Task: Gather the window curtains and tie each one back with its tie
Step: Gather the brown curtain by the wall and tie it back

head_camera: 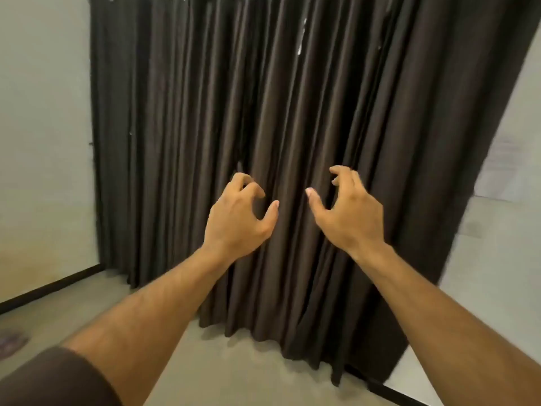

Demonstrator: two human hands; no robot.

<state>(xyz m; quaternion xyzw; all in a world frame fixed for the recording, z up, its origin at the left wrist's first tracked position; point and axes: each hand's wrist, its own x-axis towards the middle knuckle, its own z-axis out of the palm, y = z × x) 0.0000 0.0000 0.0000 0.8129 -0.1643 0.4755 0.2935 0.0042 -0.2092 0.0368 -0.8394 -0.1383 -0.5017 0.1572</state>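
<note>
A dark brown, heavily pleated fabric curtain (292,112) hangs drawn across the wall directly ahead of both hands, its folds falling all the way to the pale grey floor (234,364). The person's two bare forearms reach forward toward the middle of the cloth.

The left hand (238,216) is raised in front of the folds with its fingers (248,186) curled in a claw and the thumb spread apart from them; nothing is seen enclosed between them. Whether the fingertips touch the cloth cannot be told.

The right hand (347,212) sits just beside the left one, at much the same height, a few pleats lying between the two. Its fingers are likewise hooked and its thumb points toward the left hand. The upper fingertips lie against a fold, but no cloth is seen pinched or gathered in it.

A dark brown short sleeve (55,379) shows on the left upper arm, near the bottom corner. Beyond the left hand stands a pale wall (44,127) with a dark skirting strip (49,287) along its foot. Beyond the right hand, past the curtain's far edge, another pale wall (503,230) shows.
</note>
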